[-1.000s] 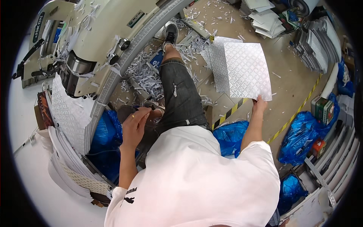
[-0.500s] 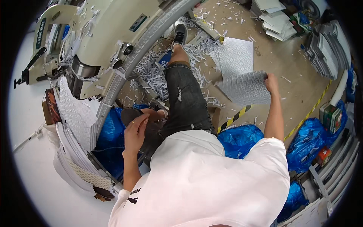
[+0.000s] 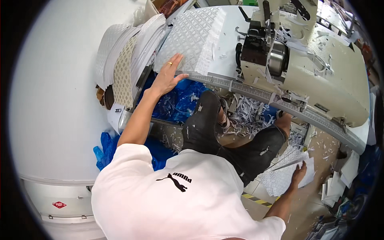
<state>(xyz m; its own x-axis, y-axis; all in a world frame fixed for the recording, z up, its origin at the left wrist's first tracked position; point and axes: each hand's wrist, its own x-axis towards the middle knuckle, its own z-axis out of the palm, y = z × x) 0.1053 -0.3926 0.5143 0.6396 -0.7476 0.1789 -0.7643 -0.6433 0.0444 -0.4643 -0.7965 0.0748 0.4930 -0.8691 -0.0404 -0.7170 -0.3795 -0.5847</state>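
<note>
My left hand (image 3: 169, 78) lies open at the front left corner of the machine's white table, fingers spread. Its fingertips rest on a pale grey diamond-patterned sheet (image 3: 188, 36); a white fringed strip (image 3: 211, 42) runs along that sheet's right side. Down at the lower right, my right hand (image 3: 298, 175) is over similar patterned sheets (image 3: 276, 183) on the floor. Its fingers are apart, and I see no sheet gripped between them. The cream machine (image 3: 320, 76) stands right of the left hand, a metal ruler rail (image 3: 256, 93) along its front edge.
A fanned stack of sheets (image 3: 116, 52) leans left of the table. Blue plastic (image 3: 172, 100) hangs beneath the rail. Shredded strips (image 3: 248, 114) cover the floor between my legs. Yellow-black tape (image 3: 256, 199) marks the floor; white stacks (image 3: 334, 186) stand far right.
My view has turned left toward the machine table. The left hand has gone from beside my knee onto the patterned sheet. The right hand has let go of the sheet it held above the floor.
</note>
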